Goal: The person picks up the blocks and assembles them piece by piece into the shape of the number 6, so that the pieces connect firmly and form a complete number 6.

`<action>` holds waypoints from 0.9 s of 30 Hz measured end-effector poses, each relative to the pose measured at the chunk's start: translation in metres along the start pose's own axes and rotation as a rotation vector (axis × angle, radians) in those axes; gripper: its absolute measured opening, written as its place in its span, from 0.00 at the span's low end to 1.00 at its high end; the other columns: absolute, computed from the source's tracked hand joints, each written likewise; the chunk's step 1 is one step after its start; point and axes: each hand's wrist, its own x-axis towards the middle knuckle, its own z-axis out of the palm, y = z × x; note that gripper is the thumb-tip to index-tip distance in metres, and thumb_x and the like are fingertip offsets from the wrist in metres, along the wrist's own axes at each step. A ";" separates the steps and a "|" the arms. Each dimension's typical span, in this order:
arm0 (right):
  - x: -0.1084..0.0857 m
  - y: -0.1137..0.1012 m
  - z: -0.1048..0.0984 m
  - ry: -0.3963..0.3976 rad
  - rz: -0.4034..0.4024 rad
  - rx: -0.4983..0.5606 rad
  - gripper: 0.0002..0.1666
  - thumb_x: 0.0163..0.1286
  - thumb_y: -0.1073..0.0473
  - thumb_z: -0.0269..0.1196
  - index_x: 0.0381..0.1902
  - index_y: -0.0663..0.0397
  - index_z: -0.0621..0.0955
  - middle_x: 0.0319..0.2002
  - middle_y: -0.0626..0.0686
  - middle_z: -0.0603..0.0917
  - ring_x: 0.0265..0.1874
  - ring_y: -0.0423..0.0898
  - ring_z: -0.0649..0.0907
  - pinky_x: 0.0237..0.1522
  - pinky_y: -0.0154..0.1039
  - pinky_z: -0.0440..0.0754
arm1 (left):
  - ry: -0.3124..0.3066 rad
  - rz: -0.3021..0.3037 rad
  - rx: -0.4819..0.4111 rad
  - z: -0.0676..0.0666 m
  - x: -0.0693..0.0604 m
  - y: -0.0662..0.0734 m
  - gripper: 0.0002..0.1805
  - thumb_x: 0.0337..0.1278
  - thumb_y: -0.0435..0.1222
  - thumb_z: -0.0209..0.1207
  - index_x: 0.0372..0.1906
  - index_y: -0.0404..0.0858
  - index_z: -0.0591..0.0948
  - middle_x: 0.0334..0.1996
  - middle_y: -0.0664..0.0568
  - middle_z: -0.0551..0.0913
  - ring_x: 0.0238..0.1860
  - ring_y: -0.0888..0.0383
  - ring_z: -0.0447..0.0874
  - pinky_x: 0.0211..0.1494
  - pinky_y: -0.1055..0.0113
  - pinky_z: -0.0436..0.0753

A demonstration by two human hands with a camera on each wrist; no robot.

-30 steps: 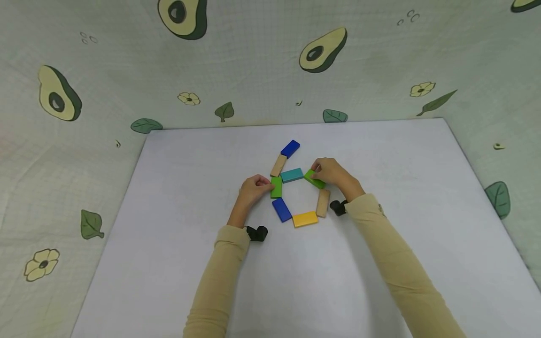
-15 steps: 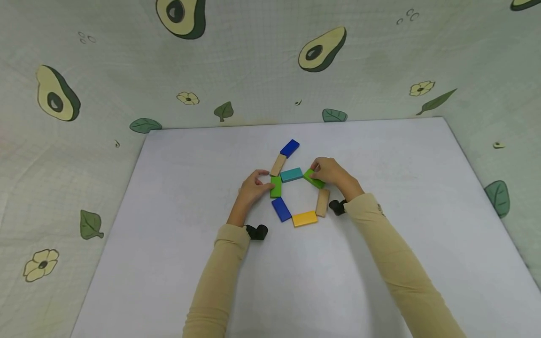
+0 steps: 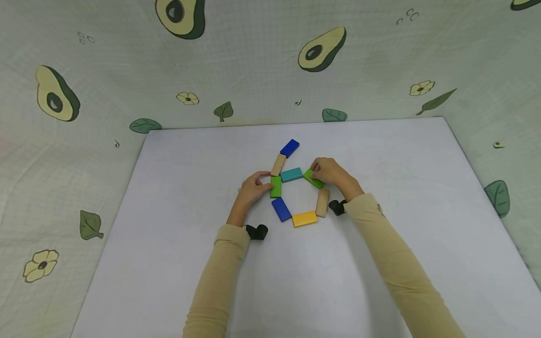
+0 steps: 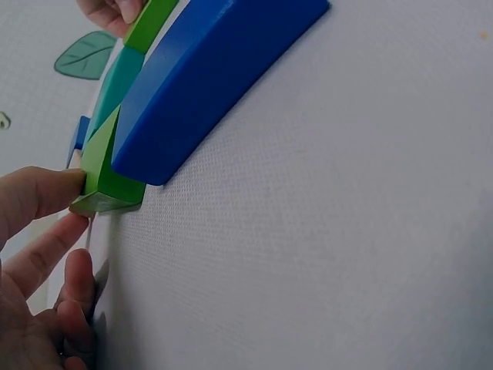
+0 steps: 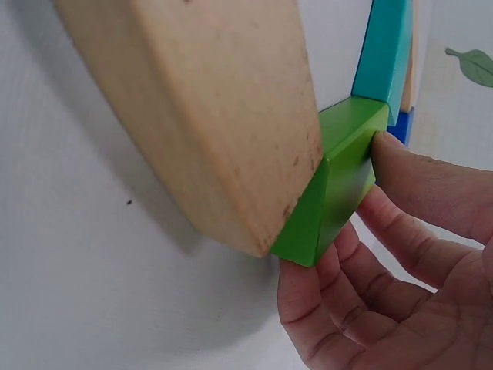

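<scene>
In the head view my left hand (image 3: 253, 188) rests beside the left green block (image 3: 275, 187). Its thumb touches that block's outer side, and the straight index finger reaches to the end of a plain wooden block (image 3: 278, 165). My right hand (image 3: 331, 172) holds the other green block (image 3: 313, 179) at the ring's upper right, thumb toward one end and bent fingers toward the other. A teal block (image 3: 291, 174) lies between the two green ones. The ring continues with a blue block (image 3: 281, 209), a yellow block (image 3: 305, 219) and another plain wooden block (image 3: 322, 203).
A second blue block (image 3: 289, 148) extends the slanted upper stroke beyond the ring. All blocks lie flat on a white table (image 3: 169, 281). Behind stands a cloth (image 3: 253, 61) with avocado prints. Black wrist cameras (image 3: 257, 232) sit close to the blocks.
My left index finger has straightened out and come against the plain wooden block, while the thumb stays at the green block. The right hand and the blocks show no clear movement.
</scene>
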 end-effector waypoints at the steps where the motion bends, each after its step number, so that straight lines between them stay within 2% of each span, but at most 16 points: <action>1: 0.000 0.000 0.000 0.002 0.000 -0.001 0.17 0.66 0.59 0.59 0.48 0.66 0.74 0.46 0.64 0.78 0.43 0.54 0.77 0.45 0.45 0.76 | 0.000 0.001 -0.005 0.000 0.000 0.000 0.25 0.52 0.44 0.61 0.58 0.49 0.76 0.22 0.56 0.65 0.23 0.61 0.62 0.26 0.71 0.60; 5: -0.001 0.000 0.001 0.004 0.001 0.001 0.18 0.66 0.59 0.59 0.48 0.66 0.74 0.46 0.64 0.78 0.43 0.54 0.77 0.46 0.45 0.76 | 0.003 0.000 -0.005 0.000 -0.001 0.000 0.25 0.52 0.43 0.62 0.58 0.50 0.76 0.21 0.56 0.66 0.23 0.61 0.62 0.26 0.71 0.60; 7: -0.002 -0.002 0.001 -0.012 0.020 0.004 0.18 0.67 0.59 0.57 0.51 0.66 0.73 0.49 0.64 0.77 0.46 0.55 0.76 0.50 0.48 0.75 | 0.004 -0.001 0.000 0.000 -0.001 0.000 0.25 0.52 0.43 0.61 0.58 0.50 0.75 0.22 0.56 0.66 0.23 0.61 0.62 0.26 0.71 0.59; 12: -0.007 -0.004 0.000 -0.010 0.010 -0.007 0.19 0.68 0.59 0.56 0.52 0.67 0.73 0.50 0.66 0.76 0.48 0.56 0.76 0.51 0.49 0.74 | 0.004 -0.005 0.003 0.001 -0.001 0.000 0.25 0.52 0.44 0.61 0.58 0.50 0.75 0.22 0.56 0.66 0.23 0.61 0.62 0.27 0.70 0.60; 18: -0.020 0.001 -0.004 0.015 0.094 0.044 0.26 0.67 0.55 0.58 0.55 0.68 0.68 0.53 0.68 0.74 0.48 0.58 0.74 0.53 0.52 0.73 | 0.010 -0.022 -0.022 0.002 0.000 -0.001 0.28 0.53 0.44 0.62 0.61 0.47 0.72 0.24 0.55 0.67 0.25 0.60 0.64 0.29 0.70 0.61; 22: -0.041 0.012 -0.004 -0.018 0.136 0.024 0.28 0.65 0.51 0.59 0.51 0.69 0.69 0.50 0.67 0.75 0.44 0.57 0.74 0.46 0.50 0.74 | 0.013 -0.035 -0.047 0.002 0.001 -0.003 0.31 0.52 0.45 0.62 0.62 0.45 0.68 0.27 0.54 0.69 0.28 0.59 0.65 0.30 0.70 0.63; 27: -0.062 0.026 0.006 -0.044 0.115 0.040 0.26 0.65 0.49 0.59 0.48 0.68 0.72 0.43 0.63 0.78 0.39 0.53 0.75 0.39 0.43 0.74 | 0.021 -0.023 -0.057 0.002 -0.006 -0.004 0.32 0.52 0.45 0.62 0.61 0.42 0.66 0.33 0.50 0.75 0.35 0.56 0.70 0.36 0.68 0.67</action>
